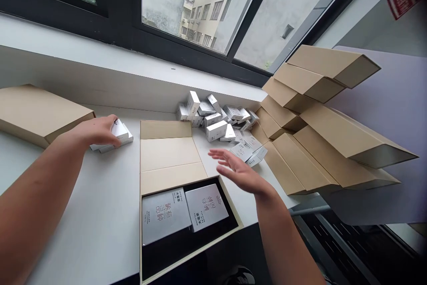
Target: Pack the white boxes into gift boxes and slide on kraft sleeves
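An open tan gift box with a black interior lies near the table's front edge, its lid folded back. Two flat silver boxes, one at the left and one at the right, lie side by side inside it. My left hand rests over small silver-white boxes at the left, thumb and fingers around one of them. Above the table, right of the open lid, my right hand hovers with fingers apart and nothing in it, close to a pile of small silver boxes.
A closed tan box lies at the far left. Tan boxes are stacked high at the right, beside a pale panel. Behind the table runs a white ledge under the windows.
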Demonstrator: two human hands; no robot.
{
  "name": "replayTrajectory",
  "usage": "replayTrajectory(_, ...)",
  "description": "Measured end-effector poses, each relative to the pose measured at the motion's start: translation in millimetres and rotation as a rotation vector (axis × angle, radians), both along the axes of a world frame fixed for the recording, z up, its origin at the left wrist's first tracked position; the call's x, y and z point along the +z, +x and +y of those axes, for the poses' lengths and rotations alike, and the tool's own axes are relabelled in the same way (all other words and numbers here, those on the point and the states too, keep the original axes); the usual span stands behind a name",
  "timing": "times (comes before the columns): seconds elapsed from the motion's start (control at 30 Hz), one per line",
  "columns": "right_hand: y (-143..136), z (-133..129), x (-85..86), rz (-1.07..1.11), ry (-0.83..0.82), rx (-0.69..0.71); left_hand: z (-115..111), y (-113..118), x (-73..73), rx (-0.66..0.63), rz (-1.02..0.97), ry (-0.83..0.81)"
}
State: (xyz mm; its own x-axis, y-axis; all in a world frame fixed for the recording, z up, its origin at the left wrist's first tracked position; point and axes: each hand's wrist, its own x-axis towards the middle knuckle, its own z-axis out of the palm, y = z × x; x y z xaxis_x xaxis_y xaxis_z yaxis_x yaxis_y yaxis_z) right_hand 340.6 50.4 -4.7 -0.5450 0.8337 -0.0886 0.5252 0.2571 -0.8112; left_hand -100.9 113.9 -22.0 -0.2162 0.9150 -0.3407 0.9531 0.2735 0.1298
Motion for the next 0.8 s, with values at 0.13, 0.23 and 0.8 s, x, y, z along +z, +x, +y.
replayTrajectory(0.13,-58.3,67.8,0.8,-0.202,0.32,-0.054,2.6,5.6,-3.2,-0.035,0.028,0.071)
replayTrajectory(0.23,-105.9,114.7,-4.8,-0.407,0.483,0.035,5.5,3.7,-5.7,-0.061,0.054,0.081)
replayTrajectory(0.8,-59.8,32.0,97.0,-0.279,0.779,0.118,6.8,5.6,-13.7,-0.013,0.058,0.141)
